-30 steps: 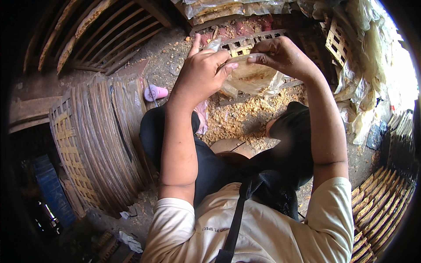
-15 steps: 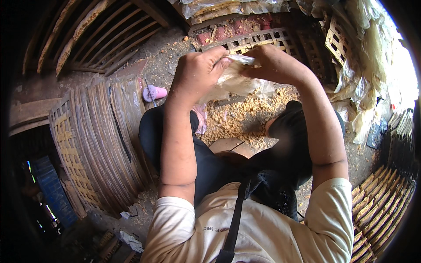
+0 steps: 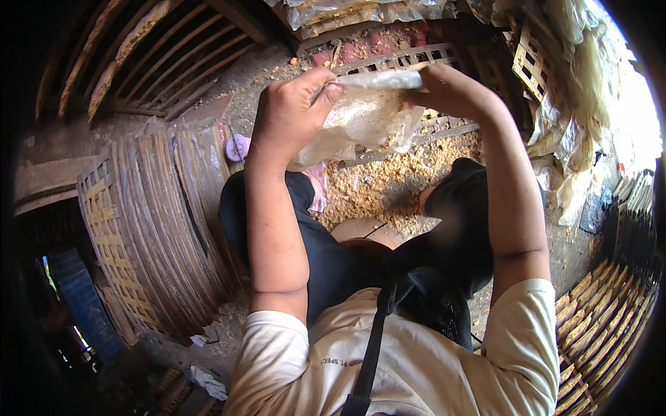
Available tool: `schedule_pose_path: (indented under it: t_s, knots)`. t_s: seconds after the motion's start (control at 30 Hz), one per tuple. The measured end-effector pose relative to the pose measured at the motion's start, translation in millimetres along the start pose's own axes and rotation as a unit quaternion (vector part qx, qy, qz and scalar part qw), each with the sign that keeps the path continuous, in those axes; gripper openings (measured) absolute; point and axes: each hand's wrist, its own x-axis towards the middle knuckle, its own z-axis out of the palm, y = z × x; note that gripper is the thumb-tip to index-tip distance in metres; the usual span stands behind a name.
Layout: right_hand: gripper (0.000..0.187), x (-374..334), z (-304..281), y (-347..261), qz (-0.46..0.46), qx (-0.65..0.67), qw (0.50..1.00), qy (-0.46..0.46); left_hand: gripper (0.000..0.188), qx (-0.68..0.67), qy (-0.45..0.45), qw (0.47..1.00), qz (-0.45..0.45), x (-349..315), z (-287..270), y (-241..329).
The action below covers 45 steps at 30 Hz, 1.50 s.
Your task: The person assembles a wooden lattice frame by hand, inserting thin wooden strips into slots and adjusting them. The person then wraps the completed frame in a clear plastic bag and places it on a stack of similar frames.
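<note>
A cloudy, translucent plastic sheet [image 3: 374,114] hangs between my two hands, its upper edge pulled fairly taut. My left hand [image 3: 295,107] pinches one end of that edge between thumb and fingers. At the other end my right hand [image 3: 444,90] is closed on the sheet, its fingertips partly hidden. Below and behind the plastic lies a woven slatted tray [image 3: 444,125], partly covered by it. Yellowish crumbs [image 3: 388,182] are spread over the ground between my knees.
Slatted trays [image 3: 159,222] stand stacked on edge at the left, beside a pink cup [image 3: 237,148]. Plastic sheets [image 3: 572,132] hang at the right. More wooden slats [image 3: 603,326] stand at lower right, and a blue crate [image 3: 83,298] sits at far left.
My hands have moved apart, stretching the bunched plastic sheet wider between them. My left hand has shifted left and now covers part of the pink cup.
</note>
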Motion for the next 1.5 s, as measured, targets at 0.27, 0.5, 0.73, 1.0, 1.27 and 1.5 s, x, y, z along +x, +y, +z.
schedule_pose_path:
  t_s: [0.27, 0.5, 0.73, 1.0, 1.27, 1.5]
  knots:
    - [0.045, 16, 15, -50, -0.072, 0.171, 0.972, 0.144, 0.014, -0.060, 0.008, 0.998, 0.013, -2, 5, 1]
    - [0.031, 8, -8, -24, 0.061, 0.098, 0.993, 0.029, 0.014, -0.036, 0.018, 0.999, -0.006, 0, -5, 2]
    - [0.022, -5, -22, -29, 0.015, 0.120, 0.992, 0.022, 0.020, 0.096, 0.078, 0.992, 0.008, 2, -4, 7]
    - [0.032, -1, -16, -32, -0.011, 0.195, 0.979, 0.053, 0.022, -0.031, -0.026, 0.997, -0.061, 6, 5, 13]
    - [0.023, 7, -6, -36, -0.071, 0.327, 0.937, 0.097, 0.054, -0.008, -0.006, 0.999, 0.042, 10, 8, 24]
    - [0.033, 13, -1, -29, -0.049, 0.273, 0.958, 0.078, 0.029, -0.161, -0.119, 0.978, -0.060, 9, 21, 20]
